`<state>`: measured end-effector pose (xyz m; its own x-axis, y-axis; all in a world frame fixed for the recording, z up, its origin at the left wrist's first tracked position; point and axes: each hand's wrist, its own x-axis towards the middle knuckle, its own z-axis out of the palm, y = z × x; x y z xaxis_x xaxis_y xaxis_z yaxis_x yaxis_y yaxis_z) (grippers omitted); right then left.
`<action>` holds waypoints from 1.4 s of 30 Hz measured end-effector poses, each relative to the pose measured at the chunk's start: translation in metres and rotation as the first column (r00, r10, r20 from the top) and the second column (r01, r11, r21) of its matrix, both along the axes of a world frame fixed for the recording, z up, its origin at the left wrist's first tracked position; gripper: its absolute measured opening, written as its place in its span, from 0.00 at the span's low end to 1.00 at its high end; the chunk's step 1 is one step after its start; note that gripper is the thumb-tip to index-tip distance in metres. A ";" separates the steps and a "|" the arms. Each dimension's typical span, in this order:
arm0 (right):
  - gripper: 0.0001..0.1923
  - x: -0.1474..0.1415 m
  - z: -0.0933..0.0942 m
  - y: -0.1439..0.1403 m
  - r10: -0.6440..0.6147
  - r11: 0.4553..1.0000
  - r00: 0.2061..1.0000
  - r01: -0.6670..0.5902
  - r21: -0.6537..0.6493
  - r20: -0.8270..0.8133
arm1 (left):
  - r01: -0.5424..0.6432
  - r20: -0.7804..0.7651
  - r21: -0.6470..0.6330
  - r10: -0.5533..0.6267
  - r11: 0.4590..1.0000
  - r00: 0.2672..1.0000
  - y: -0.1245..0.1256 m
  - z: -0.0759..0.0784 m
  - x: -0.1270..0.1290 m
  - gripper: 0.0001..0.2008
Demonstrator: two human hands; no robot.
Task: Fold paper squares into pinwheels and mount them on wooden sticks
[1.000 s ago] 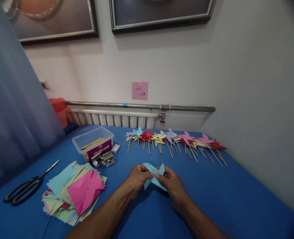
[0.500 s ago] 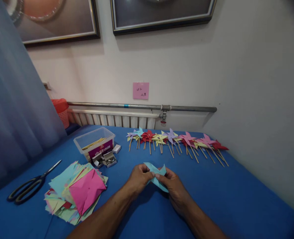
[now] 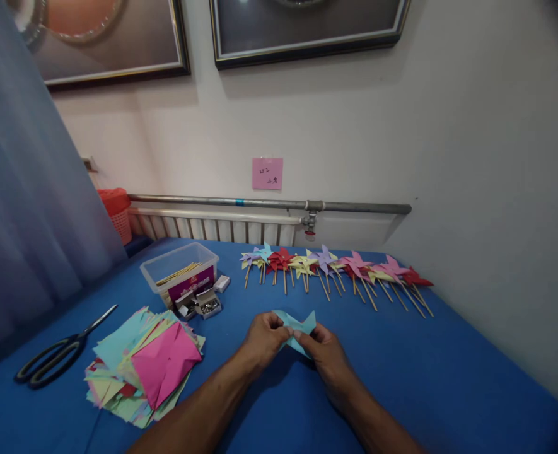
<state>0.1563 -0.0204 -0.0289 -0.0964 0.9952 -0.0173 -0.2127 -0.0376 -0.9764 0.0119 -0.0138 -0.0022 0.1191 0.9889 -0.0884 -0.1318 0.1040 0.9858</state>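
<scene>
Above the middle of the blue table, a light blue paper pinwheel (image 3: pixel 294 323) is held between both hands, its corners partly folded inward. My left hand (image 3: pixel 265 340) pinches its left side, thumb pressed near the centre. On the right side my right hand (image 3: pixel 328 354) grips the paper, its thumb meeting the left thumb at the middle. One pointed corner stands up beside the right fingers. The fingers behind the paper are partly hidden. To the left lies a stack of cut coloured paper squares (image 3: pixel 168 362), a bright pink one on top.
Black-handled scissors (image 3: pixel 63 350) lie at the far left. A clear plastic box (image 3: pixel 179 271) holds wooden sticks; two small open boxes of metal pins (image 3: pixel 207 304) and a small closed box (image 3: pixel 222 284) sit beside it. Finished pinwheels (image 3: pixel 323 260) line the back edge near a radiator pipe (image 3: pixel 364 207).
The lower right flap of the blue paper, which stuck out below the right fingers, is now drawn in toward the centre. Both hands stay in nearly the same place.
</scene>
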 end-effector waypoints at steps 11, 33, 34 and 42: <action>0.20 0.005 0.012 -0.006 -0.073 0.997 0.997 0.074 -0.020 0.005 | -0.069 -0.705 0.342 0.304 0.937 0.641 0.015 0.031 -0.059 0.10; 0.23 0.007 0.012 -0.006 -0.084 0.996 0.993 0.082 0.026 0.080 | -0.170 -0.988 0.143 0.130 0.975 -0.085 0.033 0.032 -0.137 0.16; 0.23 0.007 0.013 -0.006 -0.086 0.996 0.993 0.084 0.025 0.083 | -0.159 -0.989 0.137 0.126 0.978 -0.076 0.033 0.032 -0.137 0.16; 0.21 0.007 0.014 -0.006 -0.093 0.996 0.992 0.092 0.021 0.084 | -0.110 -0.976 0.183 0.167 0.977 -0.143 0.033 0.029 -0.134 0.16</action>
